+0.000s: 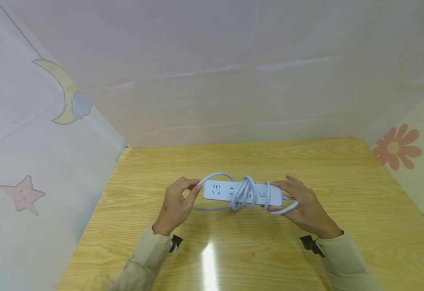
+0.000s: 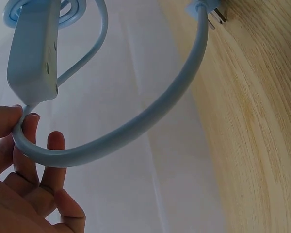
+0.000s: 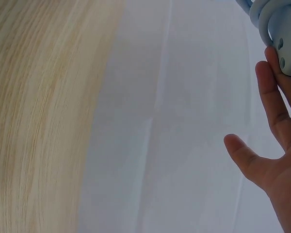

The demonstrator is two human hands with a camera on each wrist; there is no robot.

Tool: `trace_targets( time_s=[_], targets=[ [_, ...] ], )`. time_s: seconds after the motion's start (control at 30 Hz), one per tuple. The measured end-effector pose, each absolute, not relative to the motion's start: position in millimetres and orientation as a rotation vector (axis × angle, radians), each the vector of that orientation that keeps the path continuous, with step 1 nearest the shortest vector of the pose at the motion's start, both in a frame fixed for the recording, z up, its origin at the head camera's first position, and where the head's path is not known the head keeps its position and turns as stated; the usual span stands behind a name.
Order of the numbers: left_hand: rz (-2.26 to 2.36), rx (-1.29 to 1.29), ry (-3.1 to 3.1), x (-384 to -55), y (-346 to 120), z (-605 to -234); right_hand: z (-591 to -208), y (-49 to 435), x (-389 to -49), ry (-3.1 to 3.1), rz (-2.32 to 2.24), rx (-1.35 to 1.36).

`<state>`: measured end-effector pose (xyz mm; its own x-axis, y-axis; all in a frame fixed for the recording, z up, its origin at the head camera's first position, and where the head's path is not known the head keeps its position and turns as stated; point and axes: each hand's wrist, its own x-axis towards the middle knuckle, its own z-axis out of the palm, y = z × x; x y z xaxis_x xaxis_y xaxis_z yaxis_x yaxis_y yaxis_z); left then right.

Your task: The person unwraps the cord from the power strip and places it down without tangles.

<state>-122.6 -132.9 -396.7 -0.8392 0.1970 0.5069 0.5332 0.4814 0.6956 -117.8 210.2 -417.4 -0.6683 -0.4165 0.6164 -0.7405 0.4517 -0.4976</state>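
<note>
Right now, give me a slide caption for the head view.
Left hand pinching a cord loop, right hand holding the cord-wrapped white power strip above a wooden table.

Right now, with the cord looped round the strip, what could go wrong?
1. The cord crosses itself over the power strip; pulling could cinch the loops tighter.
2. The left hand pinches cord, not the strip, so the strip, held at one end by the right hand, might tilt or slip.
3. The plug's prongs are bare and could snag.

No text, label, brand or number can be read on the power strip [image 1: 224,194] or elsewhere.
</note>
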Motion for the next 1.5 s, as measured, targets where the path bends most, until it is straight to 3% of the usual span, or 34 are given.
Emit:
trace_targets(
  time_s=[1.5],
  targets=[
    [-1.247, -0.589, -2.674, -117.8, -130.1, -401.1, -412.2, 207.2, -114.5, -2.259, 1.115, 0.908]
  ],
)
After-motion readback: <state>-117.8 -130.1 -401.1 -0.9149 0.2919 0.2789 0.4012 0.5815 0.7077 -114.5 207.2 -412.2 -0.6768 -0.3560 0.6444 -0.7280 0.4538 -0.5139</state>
